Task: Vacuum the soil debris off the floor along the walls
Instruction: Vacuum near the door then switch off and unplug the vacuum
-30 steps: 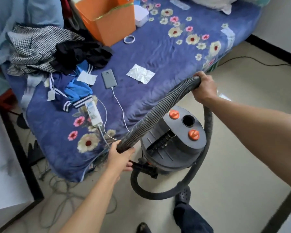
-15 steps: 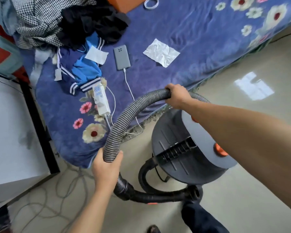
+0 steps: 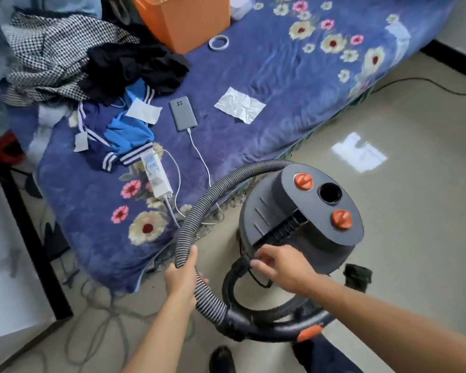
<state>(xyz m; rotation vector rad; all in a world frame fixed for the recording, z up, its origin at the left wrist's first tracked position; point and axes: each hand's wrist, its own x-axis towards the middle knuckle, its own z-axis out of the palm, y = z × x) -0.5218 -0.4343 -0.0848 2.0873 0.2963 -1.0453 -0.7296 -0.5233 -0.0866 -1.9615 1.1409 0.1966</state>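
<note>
Right of the vacuum canister (image 3: 301,224): wide, glossy beige floor (image 3: 414,211), running out to a black baseboard (image 3: 452,60) far beyond it, crossed only by a thin black cord (image 3: 428,84). Left of the canister: tight going, with the bed's (image 3: 253,76) fringed edge just beside it and a tangle of grey cables (image 3: 97,305) on the tiles farther left, under a black-framed white cabinet (image 3: 27,238).

Canister round, dark matte plastic, flat oval top with two orange knobs (image 3: 303,181) and an open round port. Grey ribbed hose (image 3: 199,211) arching up from behind the canister, curving down its left side into a smooth black rigid tube (image 3: 267,329) in front of it.

Left hand (image 3: 182,281) front-left of the canister, fingers wrapped tightly round the hose. Right hand (image 3: 280,267) at the canister's front lower rim, fingers loosely bent and blurred; cannot tell whether pinching anything.

Speckled grit, possibly the soil debris (image 3: 234,203), on the floor between canister and bed edge.

Beyond the canister, on the floral velvety blanket: grey phone (image 3: 183,113) on a white lead, power strip (image 3: 158,176), crumpled foil sheet (image 3: 240,105), heaped clothes (image 3: 65,57), orange box (image 3: 183,20). Short black nozzle piece (image 3: 358,275) on the floor just right of the canister.
</note>
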